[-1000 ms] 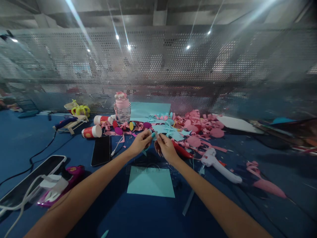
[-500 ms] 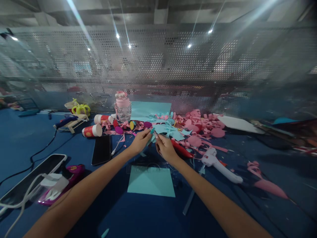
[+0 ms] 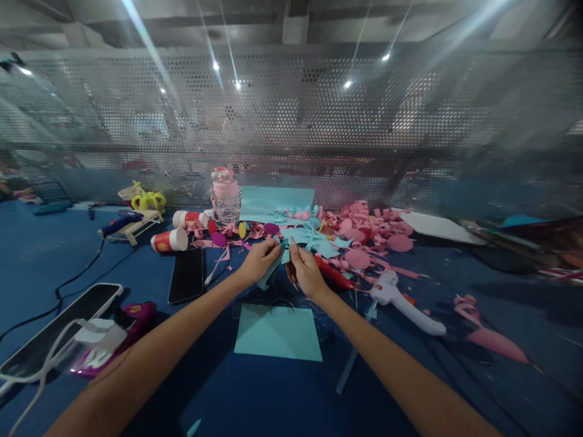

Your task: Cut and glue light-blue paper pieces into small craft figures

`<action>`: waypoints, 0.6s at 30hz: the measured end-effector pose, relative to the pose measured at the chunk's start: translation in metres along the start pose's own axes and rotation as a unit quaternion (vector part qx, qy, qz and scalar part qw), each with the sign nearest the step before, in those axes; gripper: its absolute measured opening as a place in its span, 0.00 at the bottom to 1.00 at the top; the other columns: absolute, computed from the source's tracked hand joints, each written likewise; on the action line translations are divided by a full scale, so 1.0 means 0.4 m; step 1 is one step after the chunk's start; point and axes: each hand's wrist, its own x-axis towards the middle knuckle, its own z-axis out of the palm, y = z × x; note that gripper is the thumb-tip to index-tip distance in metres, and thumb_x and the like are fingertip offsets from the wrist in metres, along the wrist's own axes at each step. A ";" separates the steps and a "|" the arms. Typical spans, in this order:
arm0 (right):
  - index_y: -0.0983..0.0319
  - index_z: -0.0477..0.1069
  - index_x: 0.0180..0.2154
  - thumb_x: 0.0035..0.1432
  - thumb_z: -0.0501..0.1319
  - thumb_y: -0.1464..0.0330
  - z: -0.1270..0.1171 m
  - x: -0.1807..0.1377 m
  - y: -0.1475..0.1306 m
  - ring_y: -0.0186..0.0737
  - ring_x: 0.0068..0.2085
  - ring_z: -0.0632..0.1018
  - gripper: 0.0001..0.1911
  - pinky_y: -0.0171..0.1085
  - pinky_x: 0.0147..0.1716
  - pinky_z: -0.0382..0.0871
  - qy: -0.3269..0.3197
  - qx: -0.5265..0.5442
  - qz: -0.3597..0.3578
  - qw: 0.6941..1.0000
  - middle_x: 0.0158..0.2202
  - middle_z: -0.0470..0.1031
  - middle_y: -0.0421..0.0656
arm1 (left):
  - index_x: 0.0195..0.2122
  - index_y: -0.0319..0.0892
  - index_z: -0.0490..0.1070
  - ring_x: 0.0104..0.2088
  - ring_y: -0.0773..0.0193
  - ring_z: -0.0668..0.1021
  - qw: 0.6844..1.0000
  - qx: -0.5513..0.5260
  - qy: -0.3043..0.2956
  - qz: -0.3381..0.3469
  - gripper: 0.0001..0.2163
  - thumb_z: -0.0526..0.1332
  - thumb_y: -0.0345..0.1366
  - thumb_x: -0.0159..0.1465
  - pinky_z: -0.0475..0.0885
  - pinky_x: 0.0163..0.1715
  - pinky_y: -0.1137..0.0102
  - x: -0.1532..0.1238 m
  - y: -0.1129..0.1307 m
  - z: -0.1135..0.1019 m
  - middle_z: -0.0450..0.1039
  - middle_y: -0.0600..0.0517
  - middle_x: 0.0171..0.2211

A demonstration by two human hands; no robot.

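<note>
My left hand (image 3: 259, 262) is closed, thumb and fingers pinching a piece of teal paper (image 3: 269, 276) that hangs below the fingertips. Close beside it, my right hand (image 3: 307, 270) is closed in a pinch at the same paper, its fingertips almost touching the left ones. The lower fingers of the right hand are in shadow, partly hidden. A flat light-teal sheet (image 3: 279, 335) lies on the blue table just below the hands. Behind them are teal paper scraps (image 3: 321, 241).
Pink paper cutouts (image 3: 357, 260) are heaped at the back right, near a white glue gun (image 3: 407, 309). To the left lie a black phone (image 3: 186, 276), paper cups (image 3: 170, 241) and a charger (image 3: 100, 335). A pink-lidded bottle (image 3: 226, 197) stands before the perforated panel (image 3: 319, 121).
The fingertips have shifted slightly on the teal paper, and more of the piece shows hanging below my left hand. The right thumb has moved up a little. Surrounding things stay put.
</note>
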 end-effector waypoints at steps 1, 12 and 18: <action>0.60 0.58 0.22 0.55 0.48 0.49 -0.001 0.001 -0.001 0.28 0.10 0.60 0.22 0.30 0.10 0.51 0.005 -0.003 -0.001 1.000 0.09 0.57 0.32 | 0.22 0.40 0.56 0.21 0.73 0.57 1.000 0.011 -0.002 0.004 0.12 0.51 0.39 0.59 0.52 0.21 0.75 0.000 0.000 0.000 0.52 0.58 0.19; 0.59 0.58 0.23 0.55 0.50 0.52 -0.019 0.007 -0.005 0.29 0.12 0.61 0.19 0.31 0.11 0.53 0.056 -0.055 -0.028 0.997 0.12 0.58 0.33 | 0.24 0.40 0.57 0.15 0.75 0.59 0.997 -0.069 -0.031 -0.030 0.15 0.51 0.47 0.59 0.54 0.16 0.77 -0.012 -0.007 0.016 0.57 0.60 0.15; 0.58 0.58 0.26 0.54 0.51 0.52 -0.013 0.010 -0.001 0.29 0.10 0.58 0.17 0.30 0.08 0.52 0.070 0.025 -0.006 0.997 0.12 0.54 0.31 | 0.24 0.39 0.58 0.15 0.76 0.59 0.996 -0.080 -0.036 -0.011 0.15 0.56 0.47 0.57 0.55 0.17 0.78 -0.016 0.002 0.020 0.56 0.61 0.15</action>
